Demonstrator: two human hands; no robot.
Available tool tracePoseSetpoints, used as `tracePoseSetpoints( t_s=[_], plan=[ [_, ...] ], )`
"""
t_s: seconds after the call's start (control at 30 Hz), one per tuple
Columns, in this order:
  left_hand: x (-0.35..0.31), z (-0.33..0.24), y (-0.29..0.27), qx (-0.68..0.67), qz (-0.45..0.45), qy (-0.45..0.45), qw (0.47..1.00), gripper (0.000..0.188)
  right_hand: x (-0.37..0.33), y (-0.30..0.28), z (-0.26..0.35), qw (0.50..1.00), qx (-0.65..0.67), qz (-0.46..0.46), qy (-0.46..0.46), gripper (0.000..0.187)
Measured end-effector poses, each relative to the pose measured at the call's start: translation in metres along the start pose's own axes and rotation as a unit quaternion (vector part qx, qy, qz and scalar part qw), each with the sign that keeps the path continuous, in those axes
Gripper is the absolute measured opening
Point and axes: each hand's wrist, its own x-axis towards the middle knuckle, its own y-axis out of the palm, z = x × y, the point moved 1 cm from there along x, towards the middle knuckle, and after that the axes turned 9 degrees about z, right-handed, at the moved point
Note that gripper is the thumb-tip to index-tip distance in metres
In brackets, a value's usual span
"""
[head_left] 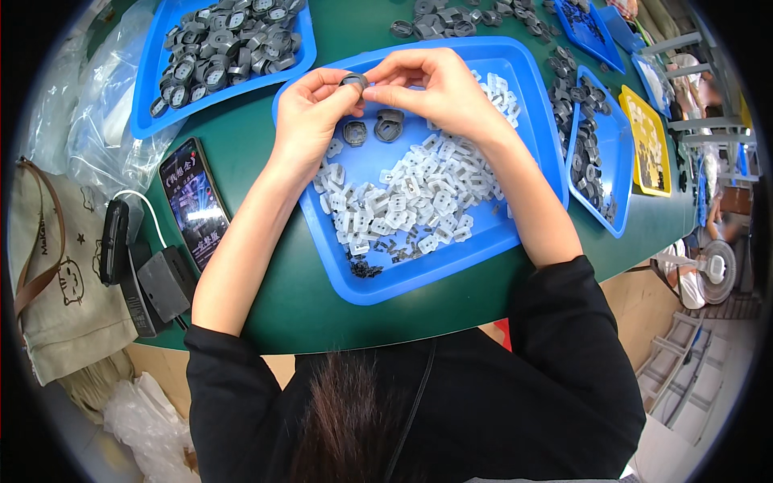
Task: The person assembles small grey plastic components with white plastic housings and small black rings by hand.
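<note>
Partly hidden: small grey ring, pinched between left hand and right hand fingertips. Two grey rings just below hands; white pieces beneath right wrist uncountable.

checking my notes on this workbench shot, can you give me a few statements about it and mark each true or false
1. Both hands hold one small grey ring-shaped part between their fingertips. True.
2. The left hand rests flat on the phone. False: it is raised over the blue tray, pinching the part with the right hand.
3. The tray under the hands holds a pile of small white plastic pieces. True.
4. The table is red. False: the green table shows between the trays.
5. The phone has a lit screen. True.
</note>
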Motion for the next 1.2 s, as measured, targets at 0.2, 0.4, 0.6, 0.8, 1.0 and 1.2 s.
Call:
tracePoseSetpoints(
  t_s=[0.2,0.4,0.6,0.8,1.0,1.2],
  plan=[
    [0.001,-0.002,0.001,-0.095,0.001,-0.004,0.995,0.021,-0.001,-0.006,0.005,0.997,0.051,0.041,0.03,0.02],
    [0.002,-0.003,0.002,-0.067,0.001,-0.004,0.998,0.025,0.0,-0.006,0.002,0.999,0.029,0.024,0.033,0.023],
    [0.003,-0.005,0.003,-0.122,0.005,-0.006,0.992,0.028,0.002,-0.007,0.004,0.997,0.068,0.019,0.014,0.027],
    [0.001,-0.001,0.0,-0.057,-0.01,-0.022,0.998,0.028,-0.001,-0.002,0.01,0.997,0.058,0.045,0.025,0.028],
    [0.003,-0.006,-0.004,-0.157,0.06,-0.027,0.985,0.03,-0.003,-0.013,0.012,0.995,-0.032,0.069,-0.067,0.029],
    [0.002,-0.011,-0.001,-0.172,0.132,0.01,0.976,0.028,-0.004,-0.02,0.017,0.996,0.029,0.084,-0.021,0.026]
  ],
)
